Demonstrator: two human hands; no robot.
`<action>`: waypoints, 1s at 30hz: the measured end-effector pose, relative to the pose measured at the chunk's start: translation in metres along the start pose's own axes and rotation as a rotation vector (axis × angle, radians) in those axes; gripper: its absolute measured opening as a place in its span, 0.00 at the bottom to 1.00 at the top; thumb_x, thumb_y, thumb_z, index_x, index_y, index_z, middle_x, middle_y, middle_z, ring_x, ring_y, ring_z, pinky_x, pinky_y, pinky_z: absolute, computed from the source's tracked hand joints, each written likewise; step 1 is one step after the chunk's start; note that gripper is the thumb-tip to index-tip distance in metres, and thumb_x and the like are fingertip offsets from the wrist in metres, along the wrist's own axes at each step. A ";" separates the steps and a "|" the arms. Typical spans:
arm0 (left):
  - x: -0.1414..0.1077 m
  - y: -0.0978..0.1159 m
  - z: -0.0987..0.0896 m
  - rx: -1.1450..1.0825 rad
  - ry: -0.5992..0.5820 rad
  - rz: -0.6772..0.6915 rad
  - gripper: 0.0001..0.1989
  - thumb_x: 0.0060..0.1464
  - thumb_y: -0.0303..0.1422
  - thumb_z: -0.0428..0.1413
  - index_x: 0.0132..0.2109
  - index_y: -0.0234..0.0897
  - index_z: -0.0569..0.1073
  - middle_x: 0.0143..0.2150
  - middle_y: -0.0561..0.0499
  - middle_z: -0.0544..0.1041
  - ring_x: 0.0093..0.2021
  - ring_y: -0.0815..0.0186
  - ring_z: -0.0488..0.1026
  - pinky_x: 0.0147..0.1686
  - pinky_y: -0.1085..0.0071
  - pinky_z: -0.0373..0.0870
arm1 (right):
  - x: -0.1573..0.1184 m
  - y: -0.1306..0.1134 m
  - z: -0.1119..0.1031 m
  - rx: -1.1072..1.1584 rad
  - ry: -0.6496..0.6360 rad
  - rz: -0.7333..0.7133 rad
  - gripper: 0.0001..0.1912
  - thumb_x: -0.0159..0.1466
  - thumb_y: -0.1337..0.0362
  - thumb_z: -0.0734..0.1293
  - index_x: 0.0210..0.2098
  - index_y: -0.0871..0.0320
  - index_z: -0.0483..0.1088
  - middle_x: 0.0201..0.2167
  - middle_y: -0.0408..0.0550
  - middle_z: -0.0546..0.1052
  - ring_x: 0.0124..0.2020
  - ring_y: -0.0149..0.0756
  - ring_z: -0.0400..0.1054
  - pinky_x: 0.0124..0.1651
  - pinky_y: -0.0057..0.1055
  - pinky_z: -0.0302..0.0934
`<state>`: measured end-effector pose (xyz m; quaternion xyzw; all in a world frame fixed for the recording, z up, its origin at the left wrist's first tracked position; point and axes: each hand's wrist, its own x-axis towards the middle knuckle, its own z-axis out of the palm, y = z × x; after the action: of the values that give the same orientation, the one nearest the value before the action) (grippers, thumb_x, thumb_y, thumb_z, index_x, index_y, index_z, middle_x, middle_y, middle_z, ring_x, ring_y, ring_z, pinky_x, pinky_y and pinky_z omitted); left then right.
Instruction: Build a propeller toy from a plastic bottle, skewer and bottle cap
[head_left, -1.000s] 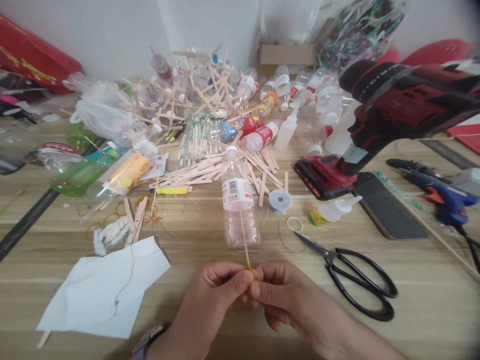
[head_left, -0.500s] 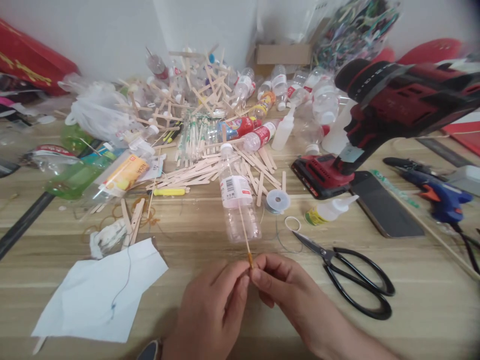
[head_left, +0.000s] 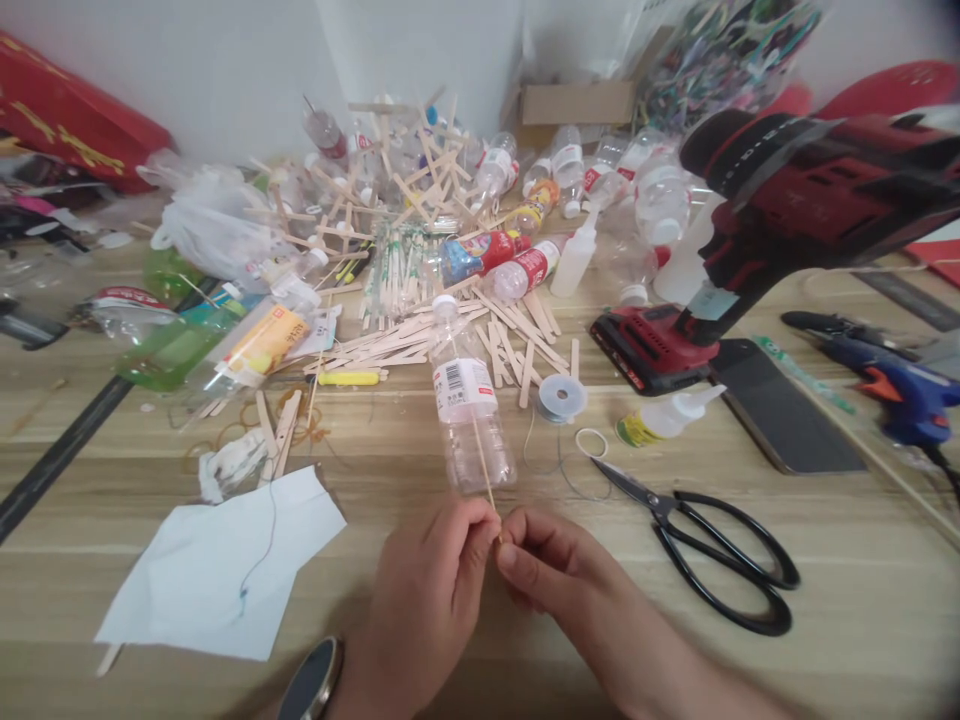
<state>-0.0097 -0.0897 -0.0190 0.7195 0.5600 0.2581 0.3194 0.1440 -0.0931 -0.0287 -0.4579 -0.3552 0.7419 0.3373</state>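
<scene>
A thin wooden stick [head_left: 482, 455] points away from me, its near end between my two hands. My left hand [head_left: 442, 570] pinches the stick close to that end, thumb against forefinger. Beside it, my right hand [head_left: 559, 565] is closed at the very tip, where the fingers cover the brownish wrapping. Under and beyond the stick lies a clear plastic bottle [head_left: 476, 440] with a white cap and a pink-and-white label; whether the stick touches it I cannot tell. Black-handled scissors [head_left: 660, 510] rest to the right of my hands.
A cordless drill [head_left: 697, 330] stands at right, near a phone [head_left: 787, 405], a glue bottle [head_left: 667, 417] and a glue gun [head_left: 885, 385]. A thread spool [head_left: 561, 398] sits centrally. White paper [head_left: 217, 570] lies left. Craft sticks [head_left: 405, 345] and several bottles crowd the back.
My left hand has moved up over the wrapped part of the stick, which showed between the fingers before. The view has shifted slightly, and a watch now shows on my left wrist.
</scene>
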 end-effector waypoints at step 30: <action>0.002 0.001 0.001 -0.297 -0.104 -0.150 0.14 0.63 0.36 0.47 0.34 0.38 0.73 0.27 0.53 0.75 0.30 0.68 0.70 0.32 0.75 0.63 | -0.009 -0.006 0.000 -0.363 -0.080 -0.155 0.23 0.65 0.44 0.58 0.26 0.57 0.63 0.21 0.39 0.59 0.24 0.30 0.52 0.27 0.28 0.49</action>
<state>-0.0080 -0.0879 -0.0191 0.6330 0.5507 0.2759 0.4691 0.1479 -0.0972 -0.0203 -0.4527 -0.5304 0.6551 0.2908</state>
